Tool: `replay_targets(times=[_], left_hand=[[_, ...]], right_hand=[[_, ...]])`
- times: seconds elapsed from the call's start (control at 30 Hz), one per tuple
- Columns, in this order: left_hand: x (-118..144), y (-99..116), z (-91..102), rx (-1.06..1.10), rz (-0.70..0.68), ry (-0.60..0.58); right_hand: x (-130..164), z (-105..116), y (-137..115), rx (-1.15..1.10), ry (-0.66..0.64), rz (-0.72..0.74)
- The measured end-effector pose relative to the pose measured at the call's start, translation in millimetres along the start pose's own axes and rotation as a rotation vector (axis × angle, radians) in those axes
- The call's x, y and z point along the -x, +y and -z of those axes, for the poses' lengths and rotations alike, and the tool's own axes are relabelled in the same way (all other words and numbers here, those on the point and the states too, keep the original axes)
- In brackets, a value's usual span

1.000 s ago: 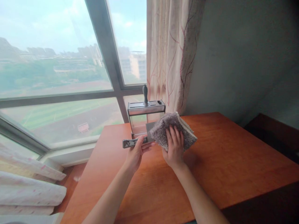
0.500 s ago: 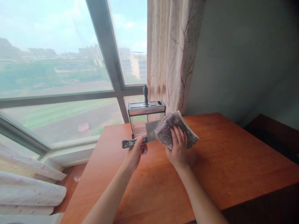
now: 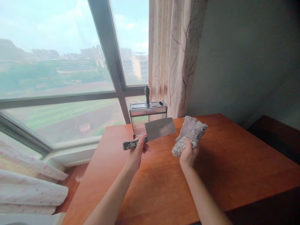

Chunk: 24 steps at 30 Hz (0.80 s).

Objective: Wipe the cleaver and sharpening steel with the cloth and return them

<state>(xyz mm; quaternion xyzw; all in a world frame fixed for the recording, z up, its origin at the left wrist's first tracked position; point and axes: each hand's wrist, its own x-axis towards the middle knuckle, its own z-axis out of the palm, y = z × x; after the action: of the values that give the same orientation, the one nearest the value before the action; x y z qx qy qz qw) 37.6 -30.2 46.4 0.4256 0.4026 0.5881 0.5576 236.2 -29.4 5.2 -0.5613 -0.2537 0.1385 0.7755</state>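
Spanning the near and right part of the view, the wooden table (image 3: 234,162) carries everything else; its far-left corner sits against the window (image 3: 58,78). The curtain (image 3: 173,56) hangs at the far edge, just right of the window frame, w/ a grey wall to its right.

Knife holder (image 3: 147,117): metal-topped box w/ clear walls, standing upright on the table's far edge, in front of the curtain's lower left. One dark handle (image 3: 147,94) sticks straight up from a slot in its top.

Cleaver (image 3: 152,132): held above the table, just in front of the holder. Blade is flat, rectangular, grey, broad face toward the camera, pointing right and slightly up. Patterned handle points left.

Cloth (image 3: 190,133): grey, nubby, folded, lifted off the table, right of the blade tip and clear of it. A gap shows between cloth and blade.

Left hand (image 3: 137,153): fingers closed round the cleaver at the handle/blade junction, approx. mid-table toward the far side. Handle end projects left past the hand.

Right hand (image 3: 188,154): closed on the cloth's lower edge, pinching it from below; cloth stands up above the fingers. Hand is right of the left hand, near it but apart.
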Motion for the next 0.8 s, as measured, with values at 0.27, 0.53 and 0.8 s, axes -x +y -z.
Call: replay_targets(times=[0.27, 0.53, 0.8], left_hand=[[5.8, -0.7, -8.6, -0.030, 0.015, -0.089], [8.3, 3.6, -11.2, 0.090, 0.055, -0.106], [3.1, -0.9, 0.7, -0.022, 0.041, -0.139]], right_hand=[[36.6, -9.3, -15.7, 0.471, -0.756, 0.823], [47.6, -9.6, -29.0, 0.592, -0.838, 0.962], [10.2, -6.4, -4.9, 0.632, -0.515, 0.787]])
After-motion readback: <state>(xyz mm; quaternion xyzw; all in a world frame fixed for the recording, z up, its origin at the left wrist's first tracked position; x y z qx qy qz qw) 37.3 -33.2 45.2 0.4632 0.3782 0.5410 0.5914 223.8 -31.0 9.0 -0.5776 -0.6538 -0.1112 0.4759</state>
